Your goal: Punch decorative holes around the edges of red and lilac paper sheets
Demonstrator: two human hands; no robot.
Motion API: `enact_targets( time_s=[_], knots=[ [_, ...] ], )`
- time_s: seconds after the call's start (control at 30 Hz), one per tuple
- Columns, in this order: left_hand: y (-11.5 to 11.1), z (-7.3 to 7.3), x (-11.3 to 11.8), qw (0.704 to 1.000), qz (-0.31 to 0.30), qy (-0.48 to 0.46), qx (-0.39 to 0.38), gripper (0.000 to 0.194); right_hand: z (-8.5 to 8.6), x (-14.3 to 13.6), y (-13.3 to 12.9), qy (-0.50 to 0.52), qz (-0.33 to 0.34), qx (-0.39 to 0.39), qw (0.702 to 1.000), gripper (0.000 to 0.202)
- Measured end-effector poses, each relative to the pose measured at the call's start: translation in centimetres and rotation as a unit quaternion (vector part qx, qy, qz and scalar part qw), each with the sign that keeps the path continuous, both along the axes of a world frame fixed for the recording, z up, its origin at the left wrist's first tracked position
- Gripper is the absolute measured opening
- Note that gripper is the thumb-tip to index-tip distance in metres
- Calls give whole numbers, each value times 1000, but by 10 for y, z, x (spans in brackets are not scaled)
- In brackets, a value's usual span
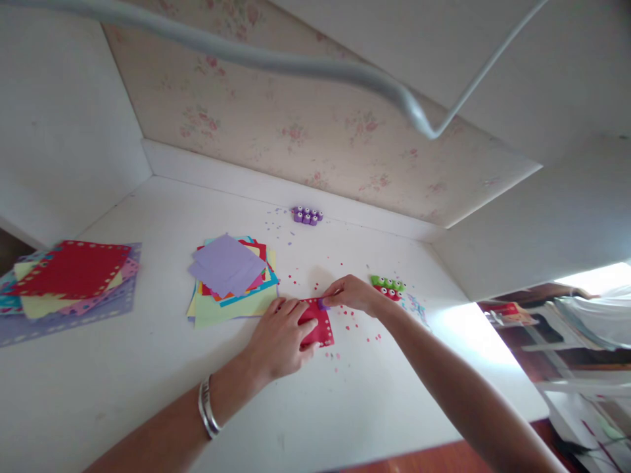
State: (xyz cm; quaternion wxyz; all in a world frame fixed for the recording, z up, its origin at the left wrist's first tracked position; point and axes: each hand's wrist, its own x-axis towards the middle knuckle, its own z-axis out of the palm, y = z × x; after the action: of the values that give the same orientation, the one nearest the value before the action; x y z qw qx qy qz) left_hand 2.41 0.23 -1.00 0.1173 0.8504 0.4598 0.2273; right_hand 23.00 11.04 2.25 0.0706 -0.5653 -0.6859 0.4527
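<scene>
A small red sheet of paper [322, 326] with punched holes along its edges lies on the white table. Across its left part rests my left hand [283, 335], fingers spread and pressing on it. At the sheet's top right corner my right hand [352, 293] pinches a small purple paper punch [323, 303], partly hidden by the fingers. Red punched bits [351, 315] are scattered to the right of the sheet. Just left of my left hand is a stack of coloured paper [229, 266] topped by purple sheets.
At far left lies a pile of punched sheets [76, 269], red on top. Purple punches [306, 215] stand in rows near the back ledge, with purple bits beside them. Green punches [388, 283] and red punches [386, 293] sit beyond my right forearm. A pale cable [276, 60] crosses overhead.
</scene>
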Motion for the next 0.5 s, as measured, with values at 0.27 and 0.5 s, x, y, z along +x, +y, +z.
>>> enact_targets(
  time_s=[0.27,0.5],
  knots=[
    [1,-1,0,1000,-5,0,-6,32,26,25,-5,-46,19,-11,999,27],
    [0,-1,-1,1000,-4,-1,-13,33,28,28,-28,-203,50,169,963,30]
  ],
)
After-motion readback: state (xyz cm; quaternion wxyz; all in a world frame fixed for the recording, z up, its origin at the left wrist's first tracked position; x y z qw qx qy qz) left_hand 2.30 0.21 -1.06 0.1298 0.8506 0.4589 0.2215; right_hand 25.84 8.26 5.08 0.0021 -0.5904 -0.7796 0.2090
